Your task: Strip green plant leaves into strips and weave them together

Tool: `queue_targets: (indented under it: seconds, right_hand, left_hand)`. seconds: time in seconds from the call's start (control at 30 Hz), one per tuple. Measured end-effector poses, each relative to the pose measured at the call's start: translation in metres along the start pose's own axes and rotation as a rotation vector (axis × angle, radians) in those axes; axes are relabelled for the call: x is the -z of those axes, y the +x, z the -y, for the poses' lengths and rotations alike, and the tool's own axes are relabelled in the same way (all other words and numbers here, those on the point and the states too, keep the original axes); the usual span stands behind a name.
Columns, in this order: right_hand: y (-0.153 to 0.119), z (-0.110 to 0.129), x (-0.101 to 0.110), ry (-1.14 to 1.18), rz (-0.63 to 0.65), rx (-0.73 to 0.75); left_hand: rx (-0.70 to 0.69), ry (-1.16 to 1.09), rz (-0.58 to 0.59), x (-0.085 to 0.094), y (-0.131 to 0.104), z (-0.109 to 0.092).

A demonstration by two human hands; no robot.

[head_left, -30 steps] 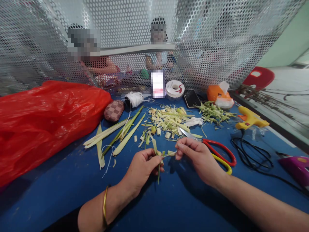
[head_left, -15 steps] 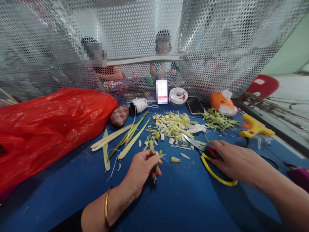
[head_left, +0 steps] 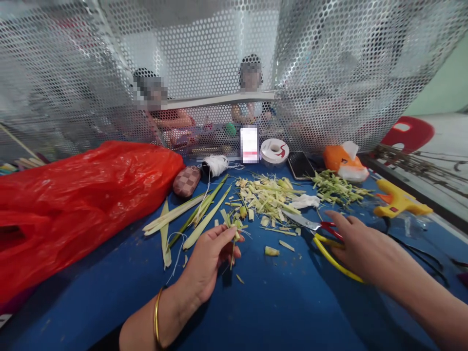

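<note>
Our left hand pinches a small bundle of pale green leaf strips near the middle, above the blue tabletop. Our right hand is at the red and yellow looped handles of the metal scissors, to the right; its fingers are partly hidden, so we cannot tell how firmly it grips. We judge this a pause between handling and cutting; using the blades would call for fingers seated in both loops and the bundle kept steady.

We count one bundle, one pair of scissors, one yellow glue gun right, one glossy red plastic bag left, and, far, one white thread ball and one flat white reel. Two heaps of plant pieces lie beyond our hands, their scraps too many to count
</note>
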State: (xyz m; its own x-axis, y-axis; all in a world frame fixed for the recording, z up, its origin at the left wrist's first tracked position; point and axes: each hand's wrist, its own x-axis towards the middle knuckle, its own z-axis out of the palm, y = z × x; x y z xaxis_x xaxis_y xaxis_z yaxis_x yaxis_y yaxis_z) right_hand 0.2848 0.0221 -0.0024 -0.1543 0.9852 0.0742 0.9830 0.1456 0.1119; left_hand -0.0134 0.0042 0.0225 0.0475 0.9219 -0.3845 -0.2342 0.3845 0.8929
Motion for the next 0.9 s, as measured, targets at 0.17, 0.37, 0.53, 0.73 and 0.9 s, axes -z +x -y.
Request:
queue_targets:
  seconds: [0.17, 0.37, 0.53, 0.73, 0.9]
  right_hand:
    - [-0.003, -0.011, 0.014, 0.339, 0.127, 0.017]
    - [-0.008, 0.011, 0.029, 1.098, 0.233, 0.006]
    - [-0.023, 0.044, 0.042, 1.413, 0.545, 0.057]
    - [-0.032, 0.054, 0.052, 1.381, 0.590, 0.098]
    - [-0.030, 0.065, 0.055, 1.335, 0.547, 0.052]
  left_hand:
    - [-0.004, -0.067, -0.010, 0.003, 0.001, -0.003]
    - [-0.019, -0.084, -0.097, 0.000, 0.003, -0.005]
    - [-0.046, -0.197, -0.095, -0.001, 0.002, -0.006]
    - [-0.055, -0.325, -0.091, -0.002, 0.001, -0.005]
    - [-0.043, -0.334, -0.082, -0.001, -0.001, 0.001]
